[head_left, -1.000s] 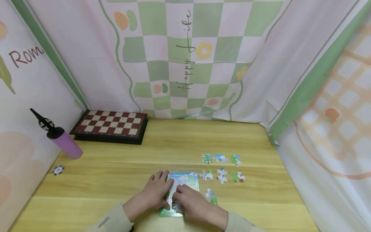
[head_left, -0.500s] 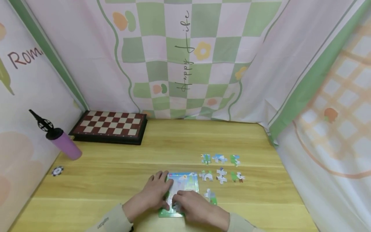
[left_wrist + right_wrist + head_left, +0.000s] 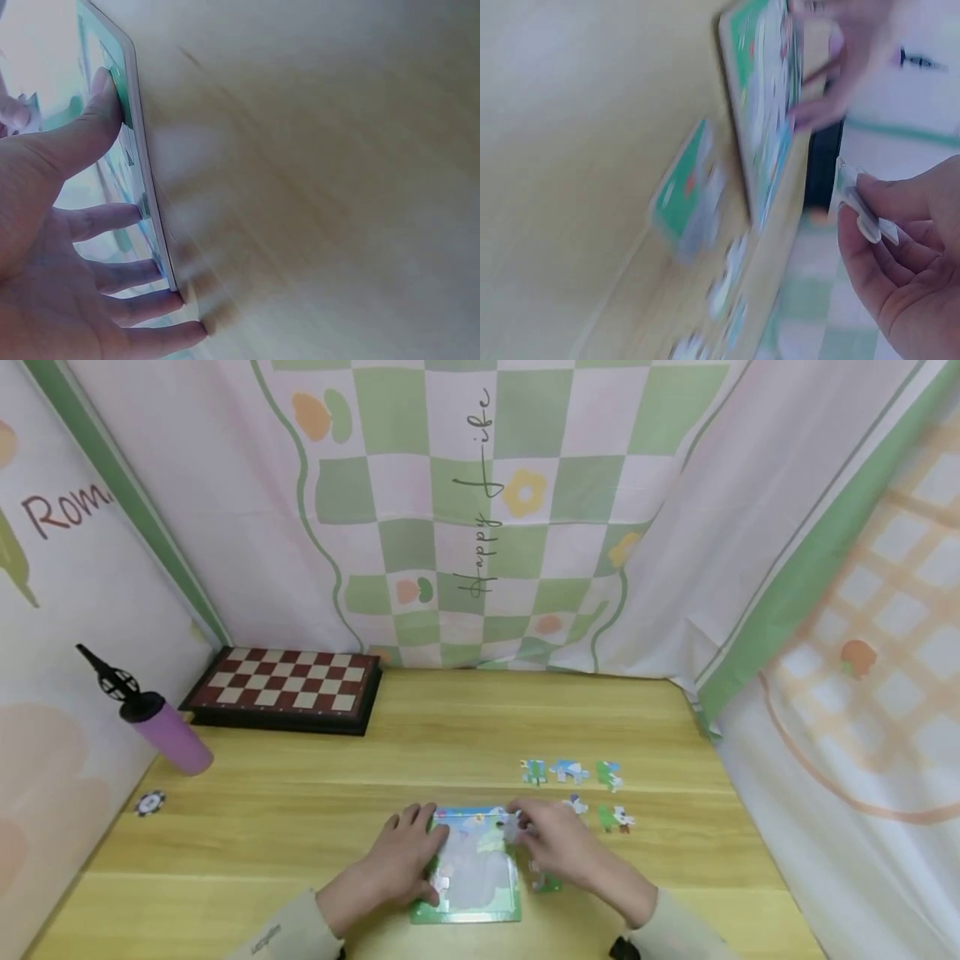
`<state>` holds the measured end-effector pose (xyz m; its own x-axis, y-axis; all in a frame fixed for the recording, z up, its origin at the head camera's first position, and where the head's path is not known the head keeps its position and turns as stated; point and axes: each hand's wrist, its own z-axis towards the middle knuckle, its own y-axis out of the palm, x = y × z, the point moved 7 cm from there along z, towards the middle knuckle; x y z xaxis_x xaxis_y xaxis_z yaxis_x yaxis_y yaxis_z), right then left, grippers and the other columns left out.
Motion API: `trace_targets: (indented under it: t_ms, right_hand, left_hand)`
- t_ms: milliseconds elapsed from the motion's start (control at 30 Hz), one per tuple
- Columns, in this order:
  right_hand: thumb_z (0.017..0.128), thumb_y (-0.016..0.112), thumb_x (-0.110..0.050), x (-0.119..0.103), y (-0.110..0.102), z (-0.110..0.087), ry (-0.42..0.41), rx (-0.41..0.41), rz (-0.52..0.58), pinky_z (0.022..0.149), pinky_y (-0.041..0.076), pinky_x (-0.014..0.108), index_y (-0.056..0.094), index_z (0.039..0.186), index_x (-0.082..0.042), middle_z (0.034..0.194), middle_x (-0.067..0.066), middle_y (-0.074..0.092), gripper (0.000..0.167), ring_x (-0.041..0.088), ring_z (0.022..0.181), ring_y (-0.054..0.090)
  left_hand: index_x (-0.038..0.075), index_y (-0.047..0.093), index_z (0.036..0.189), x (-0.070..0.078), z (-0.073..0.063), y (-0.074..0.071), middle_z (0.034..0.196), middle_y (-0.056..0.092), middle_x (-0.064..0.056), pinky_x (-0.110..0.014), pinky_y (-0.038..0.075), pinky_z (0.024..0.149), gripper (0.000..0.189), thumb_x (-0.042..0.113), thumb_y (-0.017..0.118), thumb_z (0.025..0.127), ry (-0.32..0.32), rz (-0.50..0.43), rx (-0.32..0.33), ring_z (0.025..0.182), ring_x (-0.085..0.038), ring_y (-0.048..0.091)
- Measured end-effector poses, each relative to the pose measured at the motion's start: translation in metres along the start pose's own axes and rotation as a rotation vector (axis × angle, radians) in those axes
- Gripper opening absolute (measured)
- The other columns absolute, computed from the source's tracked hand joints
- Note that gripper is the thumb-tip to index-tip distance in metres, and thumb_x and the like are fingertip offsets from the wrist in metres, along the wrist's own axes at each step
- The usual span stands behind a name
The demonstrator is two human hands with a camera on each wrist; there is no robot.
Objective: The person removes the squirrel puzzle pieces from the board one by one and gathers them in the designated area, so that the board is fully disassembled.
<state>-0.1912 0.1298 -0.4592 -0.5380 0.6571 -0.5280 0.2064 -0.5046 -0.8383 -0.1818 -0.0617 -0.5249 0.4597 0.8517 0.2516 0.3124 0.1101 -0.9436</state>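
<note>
A jigsaw puzzle board [image 3: 477,878] with a green and blue border lies at the table's front middle, a large grey area showing inside it. Along its left edge rests my left hand [image 3: 401,856], fingers spread; in the left wrist view the thumb [image 3: 101,124] lies on the border. My right hand [image 3: 562,839] is over the board's upper right corner. It pinches a small puzzle piece [image 3: 861,201] between thumb and fingers, clear of the board in the right wrist view. A green and grey puzzle piece [image 3: 546,883] lies right of the board, partly hidden by this hand.
More loose puzzle pieces [image 3: 570,771] lie in rows on the wooden table [image 3: 420,760] right of the board. At the back left are a chessboard box [image 3: 288,681] and a purple pump [image 3: 172,737] with a black nozzle. A poker chip [image 3: 150,803] lies near the left edge.
My right hand has moved from the board's lower middle to its upper right, with the puzzle piece between its fingers, uncovering grey backing. The left hand has stayed put.
</note>
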Motion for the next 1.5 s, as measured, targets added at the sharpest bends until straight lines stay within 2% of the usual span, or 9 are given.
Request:
trace_targets:
  t_ms: [200, 467, 667, 800, 900, 1167, 1500]
  right_hand:
    - [0.085, 0.076, 0.002, 0.041, -0.02, -0.022, 0.156, 0.027, -0.046, 0.071, 0.06, 0.018, 0.072, 0.109, -0.003, 0.09, 0.006, 0.076, 0.024, 0.016, 0.081, 0.073]
    - [0.084, 0.078, 0.0, 0.077, -0.028, -0.053, 0.257, 0.003, -0.048, 0.067, 0.054, 0.016, 0.072, 0.105, -0.007, 0.082, -0.004, 0.072, 0.023, 0.001, 0.073, 0.062]
    - [0.084, 0.078, -0.002, 0.089, -0.023, -0.068, 0.239, -0.074, 0.013, 0.063, 0.052, 0.017, 0.073, 0.104, -0.008, 0.081, -0.007, 0.07, 0.021, -0.004, 0.071, 0.058]
    - [0.086, 0.078, -0.007, 0.093, -0.014, -0.073, 0.232, -0.169, 0.079, 0.066, 0.052, 0.018, 0.074, 0.103, -0.012, 0.086, -0.008, 0.07, 0.019, -0.003, 0.077, 0.058]
    - [0.086, 0.078, -0.01, 0.094, -0.01, -0.075, 0.233, -0.2, 0.089, 0.07, 0.052, 0.018, 0.074, 0.103, -0.014, 0.091, -0.009, 0.07, 0.018, -0.003, 0.082, 0.058]
    - [0.082, 0.082, -0.012, 0.085, -0.011, -0.076, 0.143, -0.143, -0.052, 0.073, 0.051, 0.018, 0.076, 0.102, -0.015, 0.096, -0.008, 0.069, 0.021, 0.003, 0.086, 0.058]
    - [0.081, 0.083, -0.011, 0.082, -0.01, -0.075, 0.165, -0.136, -0.156, 0.075, 0.057, 0.024, 0.077, 0.101, -0.015, 0.095, -0.008, 0.068, 0.021, 0.005, 0.088, 0.061]
  left_hand:
    - [0.012, 0.055, 0.141, -0.001, -0.001, 0.001, 0.162, 0.038, -0.027, -0.073, 0.041, 0.115, 0.093, 0.055, 0.089, 0.066, -0.008, -0.007, -0.006, 0.147, -0.053, 0.039]
    - [0.012, 0.055, 0.141, 0.001, 0.0, -0.001, 0.162, 0.036, -0.028, -0.073, 0.04, 0.116, 0.093, 0.056, 0.089, 0.066, -0.001, -0.013, -0.012, 0.148, -0.054, 0.038]
    - [0.012, 0.054, 0.14, 0.002, 0.0, -0.003, 0.162, 0.037, -0.028, -0.073, 0.04, 0.116, 0.092, 0.055, 0.089, 0.067, 0.002, -0.004, -0.017, 0.147, -0.054, 0.039]
    - [0.012, 0.054, 0.14, 0.003, -0.001, -0.005, 0.162, 0.037, -0.028, -0.073, 0.04, 0.116, 0.091, 0.055, 0.089, 0.067, 0.001, -0.003, -0.016, 0.147, -0.054, 0.039]
    - [0.012, 0.054, 0.141, 0.003, -0.001, -0.005, 0.162, 0.037, -0.027, -0.073, 0.04, 0.116, 0.091, 0.055, 0.088, 0.068, 0.004, -0.011, -0.02, 0.147, -0.054, 0.038]
    - [0.012, 0.054, 0.14, 0.004, -0.001, -0.005, 0.161, 0.038, -0.028, -0.073, 0.041, 0.114, 0.091, 0.055, 0.088, 0.068, 0.015, -0.01, -0.018, 0.147, -0.053, 0.039]
    - [0.012, 0.055, 0.14, 0.004, -0.001, -0.006, 0.161, 0.039, -0.027, -0.072, 0.042, 0.115, 0.091, 0.055, 0.089, 0.067, 0.013, -0.012, -0.012, 0.147, -0.052, 0.04]
